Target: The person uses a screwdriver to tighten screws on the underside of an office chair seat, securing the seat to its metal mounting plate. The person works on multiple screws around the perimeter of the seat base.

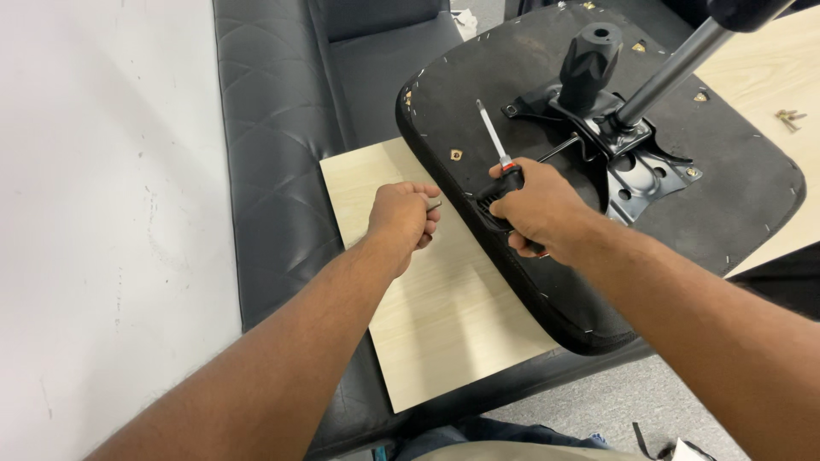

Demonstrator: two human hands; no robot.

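My right hand (536, 207) grips a black-handled screwdriver (500, 166); my left hand (401, 215) is fisted around a mostly hidden small metal piece (434, 205), beside the fabric seat underside (735, 196).

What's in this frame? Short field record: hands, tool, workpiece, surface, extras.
left hand: closed in a fist around a small metal piece, only its tip showing
right hand: grips a screwdriver, shaft pointing away
workpiece: upturned chair seat, black metal bracket and gas cylinder attached
surface: light wooden board on a black sofa
extras: loose screws on the wood at far right
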